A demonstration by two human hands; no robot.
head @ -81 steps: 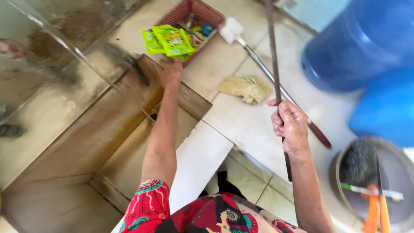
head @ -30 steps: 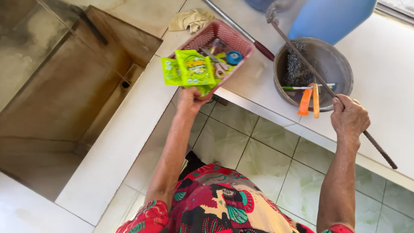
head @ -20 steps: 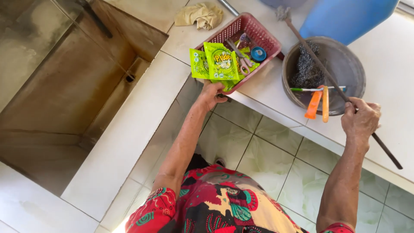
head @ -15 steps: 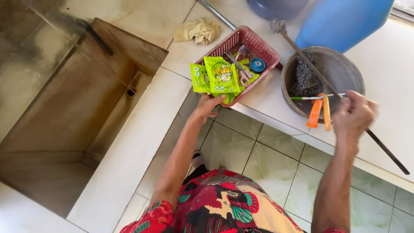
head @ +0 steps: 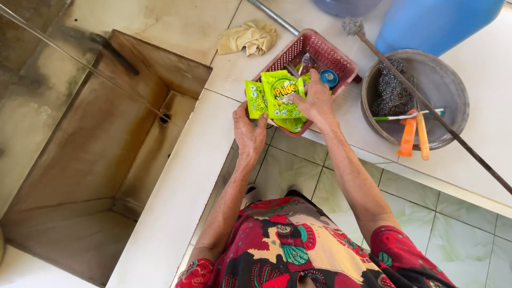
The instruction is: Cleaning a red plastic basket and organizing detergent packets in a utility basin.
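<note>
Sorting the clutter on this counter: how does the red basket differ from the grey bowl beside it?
The red basket is rectangular, perforated plastic; the grey bowl is round and solid. The basket holds green sachets, with both hands at it; the bowl holds a scouring pad and orange-handled tools, untouched. Both sit on the white tiled counter.

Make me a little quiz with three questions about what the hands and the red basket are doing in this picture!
1. True or false: the right hand is reaching into the red basket.
2. What does the left hand touch? A) the yellow rag B) the near edge of the red basket, by the green packets C) the blue container
3. Fill in: the orange tools rest on the rim of the round grey ____, beside a dark scouring pad.

Key: 1 true. 2 B, at the green packets. 3 basin.
</note>
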